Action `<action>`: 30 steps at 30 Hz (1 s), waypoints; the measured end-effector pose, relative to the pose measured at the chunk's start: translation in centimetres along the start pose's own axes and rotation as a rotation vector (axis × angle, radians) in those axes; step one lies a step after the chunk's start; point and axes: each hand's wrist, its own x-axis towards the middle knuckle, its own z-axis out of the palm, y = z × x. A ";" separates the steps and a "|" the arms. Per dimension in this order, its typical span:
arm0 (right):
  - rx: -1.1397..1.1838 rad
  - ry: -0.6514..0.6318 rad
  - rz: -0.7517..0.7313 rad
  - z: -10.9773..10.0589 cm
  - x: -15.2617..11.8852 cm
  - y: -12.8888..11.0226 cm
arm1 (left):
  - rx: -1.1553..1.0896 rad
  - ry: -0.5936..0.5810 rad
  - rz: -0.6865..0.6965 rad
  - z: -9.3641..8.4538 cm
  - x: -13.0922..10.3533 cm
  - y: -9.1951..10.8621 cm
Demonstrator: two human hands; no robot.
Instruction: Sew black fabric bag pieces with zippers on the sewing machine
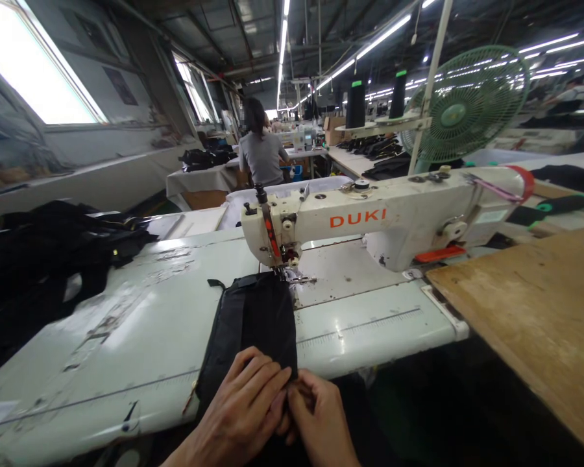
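Looks like matt cloth in the black piece [267,318]; shines smooth on the glossy tabletop [175,324]; resembles painted metal on the sewing machine [321,220], wood on the board [535,305].

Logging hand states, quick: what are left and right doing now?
Left hand: laid on the black fabric, fingers bent; whether it grips can't be told.
Right hand: closed, pinching the black fabric's edge.

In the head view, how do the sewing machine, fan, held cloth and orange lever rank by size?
1. Sewing machine
2. Fan and held cloth: too alike to rank
3. Orange lever
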 end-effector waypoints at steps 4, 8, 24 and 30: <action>-0.233 -0.082 -0.050 -0.9 -0.3 -0.8 | -0.033 0.026 -0.009 0.2 0.3 -0.2; -0.638 0.021 -0.385 -2.5 -0.1 -1.0 | -0.027 0.063 -0.028 -0.1 0.7 -0.1; -1.004 -0.067 -1.287 -4.7 4.5 -2.7 | 0.153 -0.224 -0.476 -4.2 0.5 -4.8; -0.925 -0.047 -1.460 -4.0 6.4 -1.4 | 0.250 -0.215 -0.495 -4.8 1.7 -8.0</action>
